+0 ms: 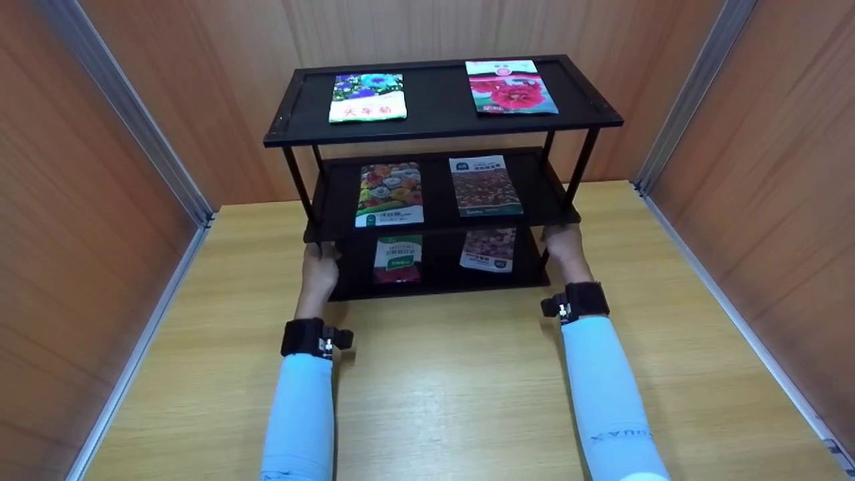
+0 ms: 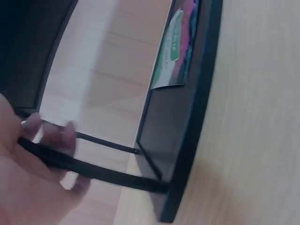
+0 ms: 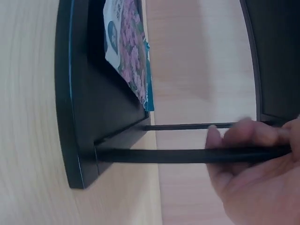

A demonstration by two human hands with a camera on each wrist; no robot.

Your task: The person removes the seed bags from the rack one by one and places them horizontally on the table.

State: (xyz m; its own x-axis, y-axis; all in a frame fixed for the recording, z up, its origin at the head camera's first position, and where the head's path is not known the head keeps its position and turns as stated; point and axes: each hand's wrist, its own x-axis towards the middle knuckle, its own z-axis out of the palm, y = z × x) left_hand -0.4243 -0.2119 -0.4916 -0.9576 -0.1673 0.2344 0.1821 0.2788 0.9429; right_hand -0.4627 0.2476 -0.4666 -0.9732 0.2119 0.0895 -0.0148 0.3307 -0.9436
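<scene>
A black three-tier shelf rack [image 1: 434,123] stands at the back, with two seed packets on each tier. My left hand [image 1: 320,270] grips its front left post, fingers curled round the black bar [image 2: 108,175] in the left wrist view. On the other side my right hand [image 1: 564,248] holds the front right post [image 3: 183,155], just under the middle tier. The top tier bears a blue flower packet [image 1: 368,97] and a pink flower packet [image 1: 511,87]. Below them lie a multicoloured flower packet [image 1: 390,194] and a reddish one [image 1: 485,186]. A green-and-white packet [image 1: 399,259] and a pink-blossom packet [image 1: 489,250] lie on the bottom tier.
The rack is on a light wooden table [image 1: 441,387]. Wood-grain panels enclose it, one at the left [image 1: 80,200], one at the right [image 1: 761,200] and one behind [image 1: 401,30]. Metal strips run along the panel corners.
</scene>
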